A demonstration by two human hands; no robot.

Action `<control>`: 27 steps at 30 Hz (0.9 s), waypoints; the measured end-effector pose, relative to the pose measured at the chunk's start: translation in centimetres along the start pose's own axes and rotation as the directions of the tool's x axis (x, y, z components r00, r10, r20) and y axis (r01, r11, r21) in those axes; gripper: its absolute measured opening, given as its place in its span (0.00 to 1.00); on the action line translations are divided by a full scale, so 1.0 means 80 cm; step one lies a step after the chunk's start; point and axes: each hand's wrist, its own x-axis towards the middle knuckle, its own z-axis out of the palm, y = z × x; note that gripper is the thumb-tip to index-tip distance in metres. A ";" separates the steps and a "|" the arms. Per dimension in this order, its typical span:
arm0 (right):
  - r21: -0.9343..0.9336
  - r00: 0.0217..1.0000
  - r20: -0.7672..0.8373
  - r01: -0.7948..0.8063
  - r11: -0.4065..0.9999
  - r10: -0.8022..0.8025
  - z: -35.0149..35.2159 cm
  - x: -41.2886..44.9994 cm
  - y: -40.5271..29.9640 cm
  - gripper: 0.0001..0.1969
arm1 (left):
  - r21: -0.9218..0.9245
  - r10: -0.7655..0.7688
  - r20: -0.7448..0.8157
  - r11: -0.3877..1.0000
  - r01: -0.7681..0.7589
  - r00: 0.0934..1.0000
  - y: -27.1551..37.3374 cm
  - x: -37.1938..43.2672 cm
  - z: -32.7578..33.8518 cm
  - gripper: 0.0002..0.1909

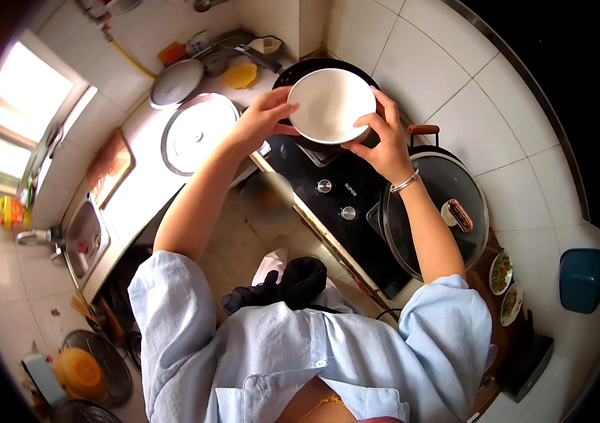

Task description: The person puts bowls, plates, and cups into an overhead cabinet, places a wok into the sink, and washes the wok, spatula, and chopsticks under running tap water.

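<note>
Between my two hands is a white bowl point(331, 103), its smooth inside facing up towards me. My left hand point(270, 116) grips the left side of its rim. On the right side, my right hand point(387, 132) holds the bowl with fingers and thumb around the edge, a silver bangle at the wrist. Behind and below the bowl is a black wok point(308, 67) on the far burner of the gas hob point(300, 164). The bowl hides most of the wok and whatever is in it.
A large pan under a glass lid point(421, 195) covers the near burner. Two plates of food point(501, 274) stand to its right. Along the left counter lie a round metal lid point(199, 135), a cutting board point(112, 166) and a sink point(85, 240). A yellow lid point(239, 75) lies at the back.
</note>
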 end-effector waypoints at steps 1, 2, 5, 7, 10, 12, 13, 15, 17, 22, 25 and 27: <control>-0.020 1.000 0.008 -0.011 1.000 0.012 0.004 0.006 0.006 0.23 | -0.002 -0.007 0.023 1.000 0.007 1.000 -0.006 0.016 -0.005 0.28; -0.035 1.000 0.017 -0.017 0.999 0.018 0.008 0.013 0.011 0.25 | -0.013 -0.028 -0.013 1.000 0.028 1.000 -0.010 0.029 -0.010 0.26; 0.238 0.981 0.031 -0.191 0.952 0.189 0.017 0.026 0.030 0.38 | -0.037 -0.030 -0.033 0.999 0.029 0.999 -0.016 0.065 -0.027 0.24; 0.588 0.953 0.031 -0.261 0.766 0.300 0.031 0.026 0.052 0.39 | -0.055 -0.001 -0.035 0.998 -0.001 0.999 -0.016 0.087 -0.031 0.25; 0.670 0.821 0.260 -0.532 0.517 0.508 0.030 0.043 0.067 0.33 | -0.041 0.065 -0.053 0.997 -0.067 0.996 -0.017 0.113 -0.042 0.25; 0.669 0.817 0.239 -0.530 0.521 0.525 0.038 0.049 0.081 0.30 | -0.059 0.090 -0.027 0.994 -0.092 0.996 -0.018 0.128 -0.045 0.25; 0.697 0.793 0.237 -0.541 0.471 0.561 0.041 0.051 0.085 0.29 | -0.077 0.122 -0.013 0.989 -0.123 0.992 -0.018 0.134 -0.048 0.24; 0.720 0.757 0.214 -0.550 0.424 0.618 0.043 0.061 0.086 0.29 | -0.077 0.185 0.039 0.980 -0.182 0.982 -0.021 0.148 -0.059 0.23; 0.698 0.768 0.168 -0.535 0.475 0.618 0.046 0.065 0.093 0.29 | -0.082 0.249 0.088 0.967 -0.242 0.964 -0.022 0.160 -0.067 0.23; 0.570 0.841 -0.061 -0.413 0.711 0.538 0.055 0.073 0.107 0.28 | 0.128 0.478 0.179 0.856 -0.502 0.860 -0.020 0.177 -0.080 0.26; 0.397 0.882 -0.229 -0.302 0.867 0.412 0.060 0.089 0.094 0.26 | 0.220 0.505 0.168 0.818 -0.531 0.847 -0.008 0.172 -0.080 0.27; 0.348 0.874 -0.276 -0.297 0.890 0.399 0.060 0.094 0.085 0.26 | 0.268 0.537 0.165 0.783 -0.562 0.827 0.002 0.167 -0.079 0.27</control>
